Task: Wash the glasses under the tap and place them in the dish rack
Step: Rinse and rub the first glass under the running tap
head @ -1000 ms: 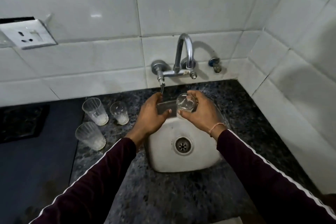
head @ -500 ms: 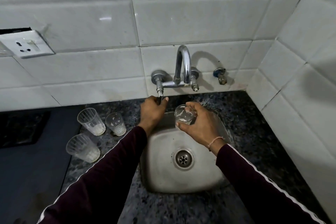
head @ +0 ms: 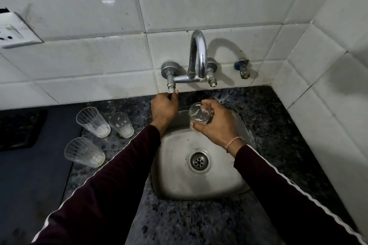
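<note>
The right hand (head: 216, 123) holds a small clear drinking glass (head: 199, 114), fingers curled over its far side and the thumb under its near side. The glass hangs over the back part of the square steel sink (head: 199, 183), below the curved chrome tap spout (head: 198, 51). Its long axis is tilted, and the open mouth points to the left and up, toward the camera.

To the left of this grip, the left hand (head: 164, 108) is closed around the handle below the left tap valve (head: 170, 80).

No water is visible. If the valve opens too far, I think a strong jet can splash out or make the wet glass slip from the fingers and hit the steel. Three ribbed clear glasses (head: 93, 122) wait further left on the dark speckled stone counter (head: 199, 225).
</note>
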